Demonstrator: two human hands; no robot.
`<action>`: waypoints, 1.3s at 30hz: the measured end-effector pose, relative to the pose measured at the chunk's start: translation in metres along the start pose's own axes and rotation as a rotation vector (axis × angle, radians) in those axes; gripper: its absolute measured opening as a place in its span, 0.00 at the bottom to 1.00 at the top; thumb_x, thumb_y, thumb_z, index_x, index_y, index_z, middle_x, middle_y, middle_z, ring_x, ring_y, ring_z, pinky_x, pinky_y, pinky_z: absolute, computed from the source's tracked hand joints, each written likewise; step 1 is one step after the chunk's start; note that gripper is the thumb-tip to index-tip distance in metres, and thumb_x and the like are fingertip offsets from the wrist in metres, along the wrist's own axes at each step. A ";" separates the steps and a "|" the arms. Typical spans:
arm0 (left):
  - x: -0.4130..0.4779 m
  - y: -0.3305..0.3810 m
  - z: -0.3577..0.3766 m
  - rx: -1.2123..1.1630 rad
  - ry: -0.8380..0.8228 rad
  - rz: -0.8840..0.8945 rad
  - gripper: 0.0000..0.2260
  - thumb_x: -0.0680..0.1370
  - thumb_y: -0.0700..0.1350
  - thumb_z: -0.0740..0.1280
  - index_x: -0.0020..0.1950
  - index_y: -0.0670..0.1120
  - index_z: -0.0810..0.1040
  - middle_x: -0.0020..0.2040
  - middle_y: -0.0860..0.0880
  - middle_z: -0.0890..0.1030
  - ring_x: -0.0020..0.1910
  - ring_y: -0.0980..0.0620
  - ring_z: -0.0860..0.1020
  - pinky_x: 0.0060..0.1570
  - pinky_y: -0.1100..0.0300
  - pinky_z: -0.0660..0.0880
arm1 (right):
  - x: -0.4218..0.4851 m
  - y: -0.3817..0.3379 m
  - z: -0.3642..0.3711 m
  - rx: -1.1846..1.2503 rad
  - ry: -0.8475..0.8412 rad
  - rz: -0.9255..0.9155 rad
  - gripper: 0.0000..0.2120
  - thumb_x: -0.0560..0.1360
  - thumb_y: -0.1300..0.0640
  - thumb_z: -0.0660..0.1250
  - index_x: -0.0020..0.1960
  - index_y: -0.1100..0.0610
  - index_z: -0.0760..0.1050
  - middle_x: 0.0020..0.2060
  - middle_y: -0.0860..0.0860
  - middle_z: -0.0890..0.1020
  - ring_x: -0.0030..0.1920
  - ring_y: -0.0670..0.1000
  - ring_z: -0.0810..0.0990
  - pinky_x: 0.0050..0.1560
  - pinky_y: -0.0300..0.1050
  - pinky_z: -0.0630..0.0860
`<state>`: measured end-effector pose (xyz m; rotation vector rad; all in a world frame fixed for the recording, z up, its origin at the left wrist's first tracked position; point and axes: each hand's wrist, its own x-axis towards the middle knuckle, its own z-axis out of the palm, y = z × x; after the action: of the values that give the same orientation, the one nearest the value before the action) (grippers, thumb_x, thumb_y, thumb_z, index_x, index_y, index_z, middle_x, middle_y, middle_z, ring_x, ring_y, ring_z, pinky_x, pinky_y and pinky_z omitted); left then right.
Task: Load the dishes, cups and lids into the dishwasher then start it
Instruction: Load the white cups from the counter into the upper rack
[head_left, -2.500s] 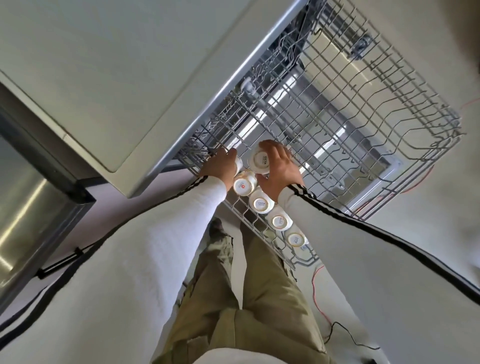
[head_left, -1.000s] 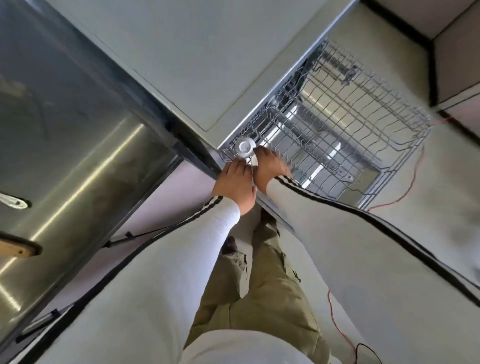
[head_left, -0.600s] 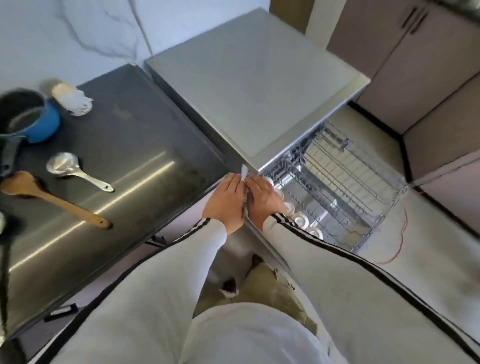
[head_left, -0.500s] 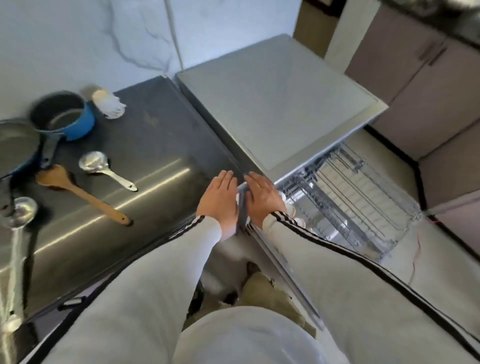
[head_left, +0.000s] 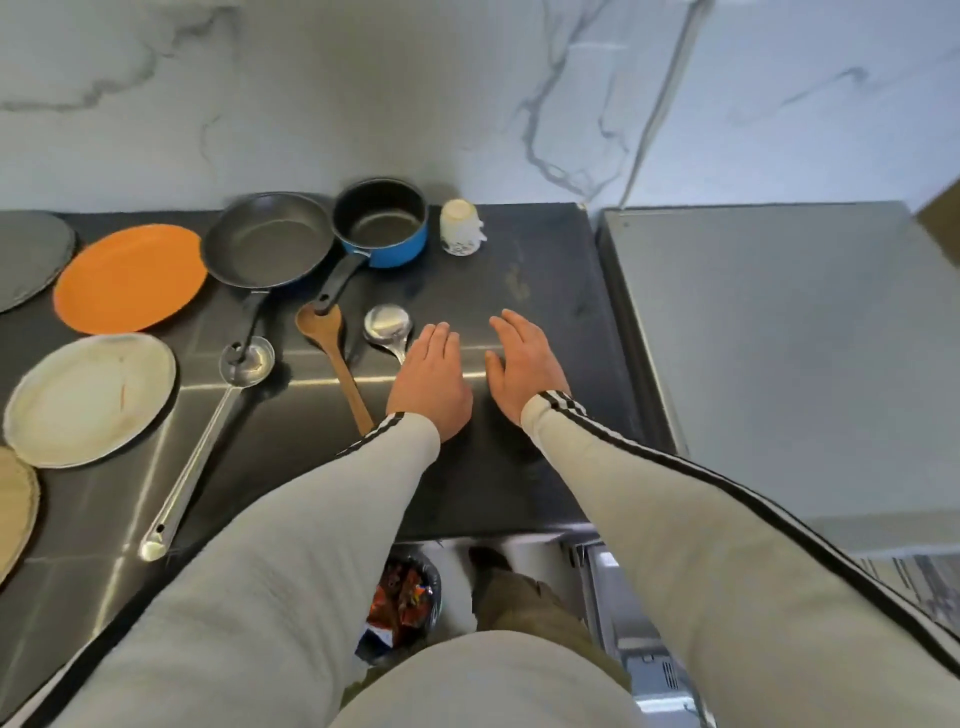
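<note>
As left hand (head_left: 430, 382) and right hand (head_left: 522, 364) spread empty, the spoon (head_left: 387, 325) handle seems partly covered.

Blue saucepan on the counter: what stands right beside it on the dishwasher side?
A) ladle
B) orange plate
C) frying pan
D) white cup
D: the white cup stands next to the blue saucepan on the side nearest the dishwasher, with a small gap between them; the frying pan is on the saucepan's other side.
</note>
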<state>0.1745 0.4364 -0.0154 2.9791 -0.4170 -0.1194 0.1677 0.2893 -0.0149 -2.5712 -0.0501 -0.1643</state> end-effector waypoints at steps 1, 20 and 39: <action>0.012 0.000 0.000 -0.020 -0.013 -0.025 0.31 0.81 0.50 0.61 0.80 0.41 0.55 0.80 0.43 0.55 0.80 0.45 0.51 0.78 0.50 0.52 | 0.018 0.002 0.002 0.001 -0.011 -0.013 0.23 0.80 0.55 0.62 0.74 0.56 0.66 0.74 0.52 0.67 0.74 0.51 0.63 0.73 0.49 0.65; 0.110 0.000 0.038 -0.118 -0.127 -0.241 0.32 0.83 0.61 0.46 0.81 0.47 0.43 0.81 0.47 0.39 0.80 0.47 0.40 0.78 0.47 0.45 | 0.271 0.003 0.034 -0.080 -0.335 0.012 0.35 0.77 0.51 0.69 0.78 0.49 0.55 0.75 0.55 0.60 0.73 0.59 0.62 0.68 0.56 0.68; -0.058 0.071 0.055 0.012 -0.145 0.245 0.32 0.82 0.60 0.45 0.81 0.42 0.51 0.81 0.42 0.47 0.80 0.44 0.44 0.78 0.43 0.44 | -0.063 0.033 -0.039 0.080 0.154 0.233 0.32 0.75 0.58 0.70 0.75 0.55 0.60 0.73 0.52 0.64 0.72 0.53 0.64 0.68 0.48 0.70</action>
<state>0.0941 0.3782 -0.0567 2.9115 -0.7968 -0.3093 0.1032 0.2401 -0.0081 -2.4534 0.2927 -0.2647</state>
